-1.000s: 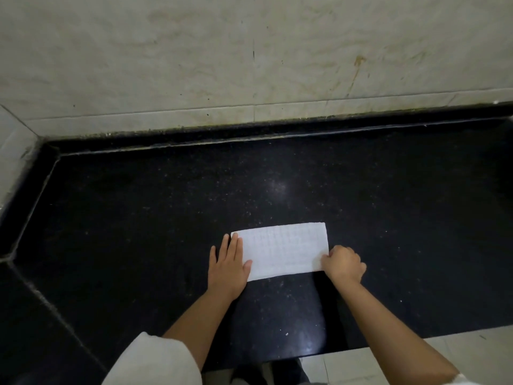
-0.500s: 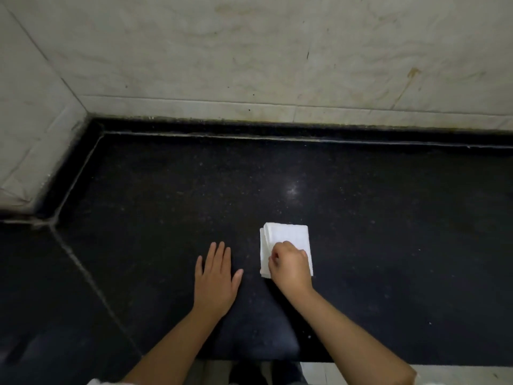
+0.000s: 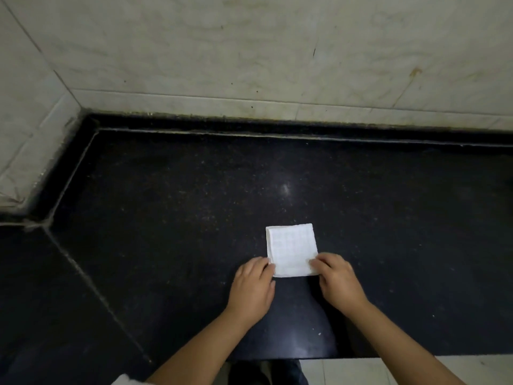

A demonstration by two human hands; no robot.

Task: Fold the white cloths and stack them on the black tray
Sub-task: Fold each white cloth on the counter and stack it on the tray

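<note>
Off at nine o'clock, pale tiled wall (image 3: pixel 30 129) met the dark counter (image 3: pixel 166 245) at a grimy corner seam. No black tray anywhere in view.

Then the left hand (image 3: pixel 251 287), at about seven o'clock from the cloth: fingers curled, tips pinching the near-left corner. Clenched on fabric, by the look of it, though exactly how much was caught underneath could not be told.

Dead centre, just ahead of both hands, lay the white cloth (image 3: pixel 291 247), folded into a small square flat on the counter, layered edges showing along its left side.

Over at five o'clock from it, the right hand (image 3: pixel 340 279), fingers bent down on the near-right corner, gripping likewise.

Looked light, soft and limp, probably grippy rather than slick. Likely to sag or spring open if lifted by one corner, so best taken at both near corners, or pinched through all layers along the folded edge.
</note>
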